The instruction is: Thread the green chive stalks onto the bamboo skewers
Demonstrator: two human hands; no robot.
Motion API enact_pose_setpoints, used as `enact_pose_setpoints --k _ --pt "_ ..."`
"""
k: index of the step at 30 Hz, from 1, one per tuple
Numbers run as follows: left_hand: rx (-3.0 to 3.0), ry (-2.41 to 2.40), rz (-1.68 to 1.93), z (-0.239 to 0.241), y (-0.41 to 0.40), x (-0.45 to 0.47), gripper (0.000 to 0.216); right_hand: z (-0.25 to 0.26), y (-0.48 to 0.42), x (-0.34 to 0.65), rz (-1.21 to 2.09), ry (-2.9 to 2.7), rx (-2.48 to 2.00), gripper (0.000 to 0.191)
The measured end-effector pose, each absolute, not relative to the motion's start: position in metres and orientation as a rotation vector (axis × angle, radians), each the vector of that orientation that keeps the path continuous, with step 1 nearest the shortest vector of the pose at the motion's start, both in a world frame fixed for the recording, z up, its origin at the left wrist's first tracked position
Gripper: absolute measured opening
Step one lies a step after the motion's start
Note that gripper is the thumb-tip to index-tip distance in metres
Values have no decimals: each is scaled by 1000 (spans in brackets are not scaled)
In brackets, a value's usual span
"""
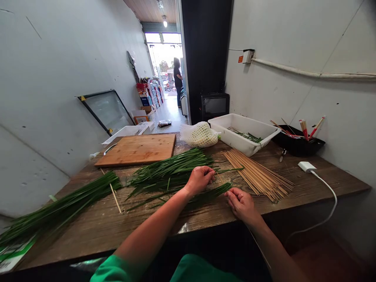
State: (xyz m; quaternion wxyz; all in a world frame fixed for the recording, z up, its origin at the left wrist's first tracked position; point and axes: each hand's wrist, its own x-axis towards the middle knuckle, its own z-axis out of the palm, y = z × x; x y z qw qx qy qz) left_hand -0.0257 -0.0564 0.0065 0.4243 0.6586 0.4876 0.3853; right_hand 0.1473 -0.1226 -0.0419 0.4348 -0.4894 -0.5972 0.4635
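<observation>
My left hand (201, 180) is closed in a pinch on a garlic chive (230, 170), whose stem end sticks out to the right. My right hand (242, 201) is closed on a bamboo skewer (261, 247) that slants down toward me below the hand. At its fingertips lies a row of chives (216, 192), their ends gathered near the skewer's tip; how they sit on it is partly hidden. Behind my left hand spreads a loose pile of chives (173, 166). Right of it, a fan of bamboo skewers (258, 174) rests on the wooden table (102, 231).
Another chive bundle (64, 199) lies at left beside a loose skewer (115, 198). At the back are a cutting board (138, 149), a net-wrapped item (199, 135), a white tub (246, 147) and a black bowl (308, 147). A charger (307, 167) trails its cable off the right edge.
</observation>
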Motion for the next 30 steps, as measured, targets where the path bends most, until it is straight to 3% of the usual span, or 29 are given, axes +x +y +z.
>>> enact_pose_setpoints --k 19,25,30 --pt "2011 1208 1003 2 -60 -27 19 -40 -124 147 1133 -1482 -1233 36" --pt "2322 857 704 9 -65 -30 24 -44 -124 148 1180 -1401 -1208 36" --pt "2393 1403 783 13 -52 -49 23 -44 -125 147 1203 -1396 -1200 36"
